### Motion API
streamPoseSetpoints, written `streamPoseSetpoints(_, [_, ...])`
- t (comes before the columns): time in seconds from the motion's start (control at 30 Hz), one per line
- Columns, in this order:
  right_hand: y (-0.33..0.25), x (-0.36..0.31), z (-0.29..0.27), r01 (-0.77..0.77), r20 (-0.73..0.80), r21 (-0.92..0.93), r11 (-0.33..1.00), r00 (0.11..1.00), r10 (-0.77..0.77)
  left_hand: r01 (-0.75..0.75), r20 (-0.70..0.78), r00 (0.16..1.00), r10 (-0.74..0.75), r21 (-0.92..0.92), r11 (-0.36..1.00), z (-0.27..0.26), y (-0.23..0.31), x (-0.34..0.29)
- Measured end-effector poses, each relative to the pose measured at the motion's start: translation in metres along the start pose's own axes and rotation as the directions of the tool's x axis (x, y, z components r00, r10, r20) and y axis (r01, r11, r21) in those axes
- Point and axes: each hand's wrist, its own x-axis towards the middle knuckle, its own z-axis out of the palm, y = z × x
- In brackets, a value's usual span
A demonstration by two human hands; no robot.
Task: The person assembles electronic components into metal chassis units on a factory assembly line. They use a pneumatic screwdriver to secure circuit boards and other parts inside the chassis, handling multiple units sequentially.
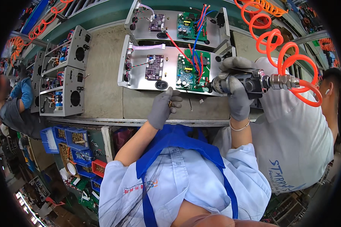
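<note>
My right hand [238, 99], in a grey glove, grips a dark pneumatic screwdriver [250, 82] lying nearly level. Its front end is at the lower right corner of a green circuit board [195, 72]. That board sits in the nearer open metal chassis [140, 75], beside a small purple circuit board [154, 68]. My left hand [163, 108], gloved in grey too, is at the chassis's front edge, with fingers curled around small brass-coloured screws [170, 103]. Red and blue wires [196, 62] rise from the green board.
Behind stands a second similar chassis [170, 38]. An orange coiled air hose [307, 72] hangs at the right. A co-worker's gloved hand [236, 63] is just beyond the screwdriver. Stacked metal cases [70, 90] stand left; blue bins [77, 138] of small parts sit below them.
</note>
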Motion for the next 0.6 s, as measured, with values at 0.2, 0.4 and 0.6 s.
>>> streamPoseSetpoints(0.2, [-0.002,-0.001,0.003,0.025,0.028,-0.044,0.999,0.999,-0.023,0.023,0.09,0.996,-0.025,0.018,1.0,0.004,0.007,-0.008])
streamPoseSetpoints(0.4, [0.001,0.001,0.003,0.002,0.024,-0.057,0.998,1.0,0.0,0.114,0.103,0.988,-0.113,-0.008,0.993,0.008,-0.003,-0.001])
streamPoseSetpoints(0.6, [0.001,0.0,0.002,-0.054,0.002,-0.087,0.995,0.999,0.054,0.118,0.099,0.988,-0.117,-0.009,0.993,0.01,-0.004,0.001])
